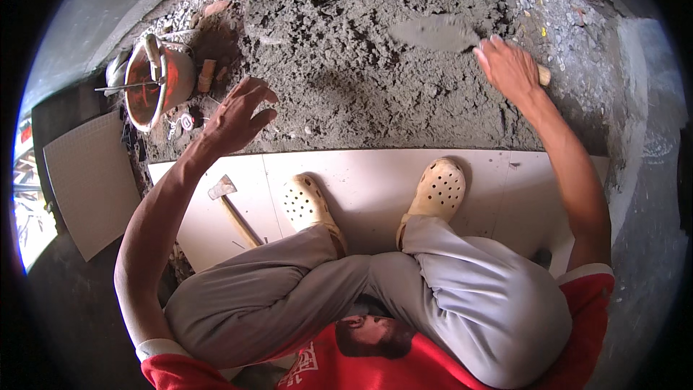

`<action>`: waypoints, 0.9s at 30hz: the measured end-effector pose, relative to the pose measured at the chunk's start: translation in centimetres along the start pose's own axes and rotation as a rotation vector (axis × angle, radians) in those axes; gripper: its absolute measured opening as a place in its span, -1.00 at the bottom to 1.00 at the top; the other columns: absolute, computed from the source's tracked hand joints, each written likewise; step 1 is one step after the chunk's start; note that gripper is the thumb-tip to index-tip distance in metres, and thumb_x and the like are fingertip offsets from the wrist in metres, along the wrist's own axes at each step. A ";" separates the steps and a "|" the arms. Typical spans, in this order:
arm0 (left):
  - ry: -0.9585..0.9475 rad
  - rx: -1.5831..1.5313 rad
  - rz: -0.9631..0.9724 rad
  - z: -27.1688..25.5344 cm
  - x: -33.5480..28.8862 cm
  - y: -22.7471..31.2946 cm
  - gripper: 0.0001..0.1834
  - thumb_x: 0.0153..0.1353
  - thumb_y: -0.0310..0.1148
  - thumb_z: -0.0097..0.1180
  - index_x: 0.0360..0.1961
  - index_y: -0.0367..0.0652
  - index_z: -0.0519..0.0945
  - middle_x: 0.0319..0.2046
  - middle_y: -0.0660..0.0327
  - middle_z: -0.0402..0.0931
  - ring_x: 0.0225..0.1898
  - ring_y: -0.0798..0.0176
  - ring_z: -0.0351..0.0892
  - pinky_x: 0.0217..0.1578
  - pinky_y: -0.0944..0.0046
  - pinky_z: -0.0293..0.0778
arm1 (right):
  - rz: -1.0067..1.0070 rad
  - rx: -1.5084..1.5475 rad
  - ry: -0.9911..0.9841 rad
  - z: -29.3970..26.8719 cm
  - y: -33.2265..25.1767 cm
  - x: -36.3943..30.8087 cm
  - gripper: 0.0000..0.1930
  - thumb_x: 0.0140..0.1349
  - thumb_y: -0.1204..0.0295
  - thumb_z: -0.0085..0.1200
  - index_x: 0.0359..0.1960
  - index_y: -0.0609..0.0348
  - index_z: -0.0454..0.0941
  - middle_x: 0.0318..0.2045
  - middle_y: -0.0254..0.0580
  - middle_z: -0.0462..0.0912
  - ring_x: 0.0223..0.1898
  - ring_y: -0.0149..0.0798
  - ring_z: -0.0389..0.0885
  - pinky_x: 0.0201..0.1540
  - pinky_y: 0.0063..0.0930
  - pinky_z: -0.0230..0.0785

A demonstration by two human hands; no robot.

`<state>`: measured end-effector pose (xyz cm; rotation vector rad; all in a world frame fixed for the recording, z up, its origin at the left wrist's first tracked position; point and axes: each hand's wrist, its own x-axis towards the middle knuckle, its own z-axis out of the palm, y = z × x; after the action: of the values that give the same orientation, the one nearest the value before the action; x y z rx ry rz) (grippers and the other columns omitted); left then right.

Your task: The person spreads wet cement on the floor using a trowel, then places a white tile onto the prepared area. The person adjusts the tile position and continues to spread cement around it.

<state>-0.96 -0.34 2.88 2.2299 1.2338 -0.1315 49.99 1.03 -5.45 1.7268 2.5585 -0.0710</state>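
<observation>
My right hand (510, 70) is wrapped round the wooden handle of a trowel (439, 32), whose end sticks out past the wrist. The trowel's blade is coated grey and lies flat on or just over the rough wet mortar (339, 65) at the far right. Bent at the wrist, my left hand (242, 114) hovers near the left part of the mortar, fingers curved and apart with nothing in them. Whether its fingertips touch the mortar I cannot tell.
White tiles (361, 180) under my clogs border the mortar. A hammer (235, 209) lies on them at left. Beyond my left hand stand an orange-lined bucket (177, 76) and a small tape measure (187, 121). A loose tile (94, 180) leans leftward; gravel (563, 22) lies far right.
</observation>
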 end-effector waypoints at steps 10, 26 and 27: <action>0.024 0.002 -0.029 0.1 -1.4 -0.2 -0.73 0.28 -0.32 0.27 -0.05 -0.19 0.60 0.04 0.02 0.51 0.18 -0.06 0.46 0.23 0.02 0.38 | -0.150 -0.120 -0.069 -2.8 -5.9 3.7 -0.67 0.49 0.16 -0.06 -0.15 0.18 0.58 -0.26 -0.03 0.61 -0.31 0.01 0.69 -0.32 -0.07 0.56; 0.092 -0.006 -0.123 -2.0 -4.6 2.2 -0.73 0.29 -0.33 0.25 -0.06 -0.24 0.59 0.06 0.00 0.50 0.20 -0.06 0.46 0.26 0.01 0.36 | -0.087 -0.035 0.106 -3.6 -7.1 15.9 -0.66 0.53 0.23 -0.13 -0.10 0.26 0.58 -0.33 -0.04 0.60 -0.50 -0.22 0.58 -0.45 -0.22 0.54; 0.099 -0.020 -0.156 -2.3 -5.3 2.2 -0.73 0.29 -0.33 0.25 -0.06 -0.23 0.59 0.06 -0.01 0.49 0.20 -0.07 0.46 0.25 0.01 0.36 | -0.149 0.013 0.169 -3.8 -5.8 14.3 -0.66 0.53 0.22 -0.12 -0.08 0.26 0.58 -0.31 -0.03 0.60 -0.47 -0.20 0.59 -0.43 -0.20 0.53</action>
<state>-2.63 -3.91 7.59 2.1444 1.4565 -0.0693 39.20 12.36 -2.62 1.6089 2.8100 0.0556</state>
